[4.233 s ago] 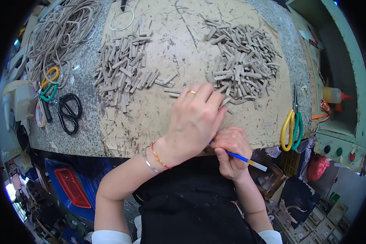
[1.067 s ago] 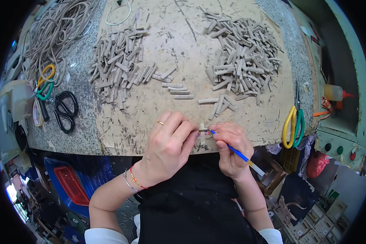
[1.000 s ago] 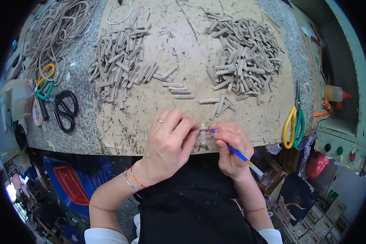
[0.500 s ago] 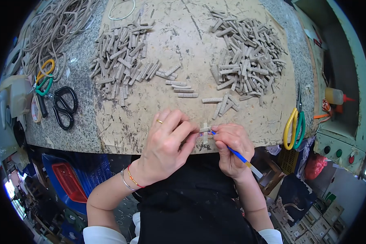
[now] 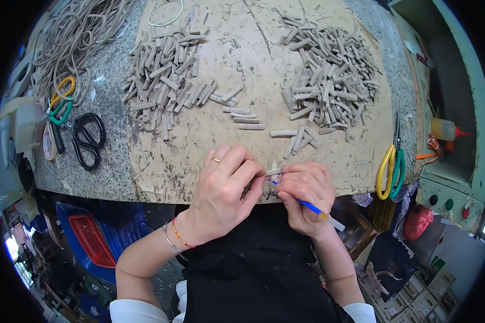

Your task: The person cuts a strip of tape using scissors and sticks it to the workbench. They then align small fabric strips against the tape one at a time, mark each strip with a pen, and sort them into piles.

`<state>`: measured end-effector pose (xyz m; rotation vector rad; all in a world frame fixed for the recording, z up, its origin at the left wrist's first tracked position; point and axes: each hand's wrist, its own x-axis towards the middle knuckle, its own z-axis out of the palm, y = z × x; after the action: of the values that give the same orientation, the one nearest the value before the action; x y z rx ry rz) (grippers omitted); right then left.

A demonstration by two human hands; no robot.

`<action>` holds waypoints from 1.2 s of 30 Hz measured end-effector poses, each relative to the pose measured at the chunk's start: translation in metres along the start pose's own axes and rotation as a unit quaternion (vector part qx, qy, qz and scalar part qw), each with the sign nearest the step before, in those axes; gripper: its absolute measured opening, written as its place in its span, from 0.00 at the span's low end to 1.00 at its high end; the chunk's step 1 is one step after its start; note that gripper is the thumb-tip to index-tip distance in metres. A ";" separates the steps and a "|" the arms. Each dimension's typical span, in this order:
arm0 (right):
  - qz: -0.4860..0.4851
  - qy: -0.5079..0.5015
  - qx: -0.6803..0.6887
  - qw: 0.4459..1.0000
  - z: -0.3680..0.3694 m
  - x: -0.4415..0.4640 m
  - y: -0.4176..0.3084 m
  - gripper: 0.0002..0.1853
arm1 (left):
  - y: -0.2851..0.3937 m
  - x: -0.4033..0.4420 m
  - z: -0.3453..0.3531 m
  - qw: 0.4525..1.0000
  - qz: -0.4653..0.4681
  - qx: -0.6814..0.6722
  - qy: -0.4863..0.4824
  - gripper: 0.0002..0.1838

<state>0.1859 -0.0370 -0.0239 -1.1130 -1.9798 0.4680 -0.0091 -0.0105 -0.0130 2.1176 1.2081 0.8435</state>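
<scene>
Near the front edge of the table, my left hand [image 5: 229, 180] pinches the left end of a short grey-beige cord piece [image 5: 272, 172] between thumb and fingers. That piece lies at a small taped mark on the board, partly hidden by my fingers. My right hand [image 5: 307, 188] is closed around a blue pen [image 5: 311, 206] with a clear back end. The pen's tip is beside the cord piece, just below it. My right fingertips are by the piece's right end. Beyond my hands lie several loose cut pieces [image 5: 302, 141].
Two heaps of cut cord pieces, a left heap [image 5: 164, 75] and a right heap [image 5: 331, 81], lie on the worn board. Long cord [image 5: 73, 40] is coiled at far left. Black-handled scissors [image 5: 89, 141] lie left; yellow-and-green-handled scissors [image 5: 390, 172] lie right, beside a green metal cabinet [image 5: 458, 185].
The pen tip has shifted slightly left and down, and my right hand has tilted with it. My left hand keeps its pinch. The whole view has shifted slightly.
</scene>
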 end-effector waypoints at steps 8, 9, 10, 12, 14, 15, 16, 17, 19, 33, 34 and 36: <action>0.008 0.046 0.057 0.997 0.002 -0.006 0.005 0.04 | -0.012 0.045 -0.009 0.988 0.030 0.128 0.087 0.07; 0.007 0.050 0.060 0.997 0.004 -0.006 0.004 0.04 | -0.007 0.050 0.001 0.991 0.052 0.108 0.066 0.07; 0.007 0.054 0.062 0.997 0.005 -0.006 0.004 0.04 | -0.005 0.053 0.006 0.992 0.074 0.087 0.045 0.07; 0.017 0.067 0.077 0.995 0.004 -0.008 0.006 0.04 | -0.006 0.055 0.008 0.990 0.069 0.124 0.017 0.07; 0.033 0.082 0.091 0.992 0.001 -0.012 0.006 0.04 | -0.004 0.055 0.010 0.985 0.062 0.158 -0.006 0.07; 0.042 0.090 0.100 0.990 0.002 -0.013 0.006 0.04 | -0.003 0.051 0.009 0.986 0.062 0.154 -0.001 0.07; 0.048 0.098 0.111 0.988 0.003 -0.012 0.006 0.04 | -0.001 0.045 0.007 0.986 0.062 0.153 0.005 0.08; 0.043 0.104 0.111 0.987 0.003 -0.013 0.007 0.04 | 0.000 0.038 0.005 0.986 0.061 0.153 0.010 0.08; 0.032 0.113 0.113 0.987 0.005 -0.014 0.007 0.04 | 0.001 0.019 0.004 0.991 0.061 0.116 -0.022 0.09; 0.043 0.071 0.072 0.994 0.008 -0.012 0.005 0.06 | 0.000 -0.001 0.004 0.999 0.037 0.000 -0.003 0.11; 0.047 0.069 0.065 0.994 0.008 -0.011 0.004 0.05 | -0.001 -0.001 0.002 1.000 0.024 -0.006 0.000 0.11; 0.041 0.065 0.053 0.996 0.008 -0.009 0.003 0.06 | -0.002 -0.001 0.001 1.000 0.009 -0.016 0.004 0.10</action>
<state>0.1838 -0.0423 -0.0353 -1.1313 -1.7822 0.5241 -0.0099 -0.0107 -0.0159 2.1037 1.1740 0.8750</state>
